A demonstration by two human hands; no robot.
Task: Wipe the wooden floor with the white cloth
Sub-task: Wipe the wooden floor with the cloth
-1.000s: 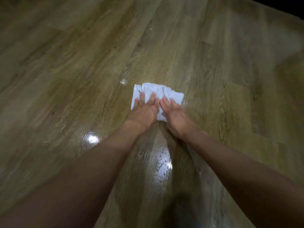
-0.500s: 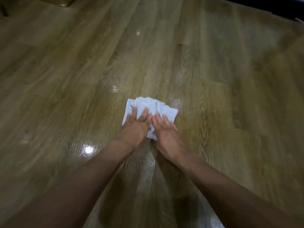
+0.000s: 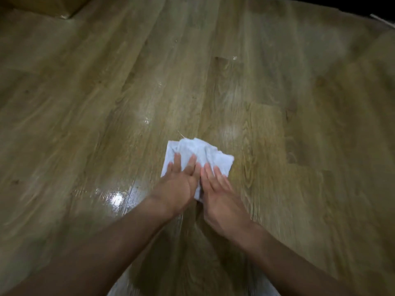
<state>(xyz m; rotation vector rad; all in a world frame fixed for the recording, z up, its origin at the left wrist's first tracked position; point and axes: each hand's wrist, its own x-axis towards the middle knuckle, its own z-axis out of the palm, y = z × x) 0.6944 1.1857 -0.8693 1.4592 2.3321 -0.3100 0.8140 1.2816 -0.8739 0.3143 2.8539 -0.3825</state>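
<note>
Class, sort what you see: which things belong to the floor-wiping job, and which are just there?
Part of the job:
white cloth
wooden floor
left hand
right hand

Just there:
brown object at the top left corner, too cropped to identify

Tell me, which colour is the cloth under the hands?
White cloth, faintly bluish here; the head view shows it.
</note>
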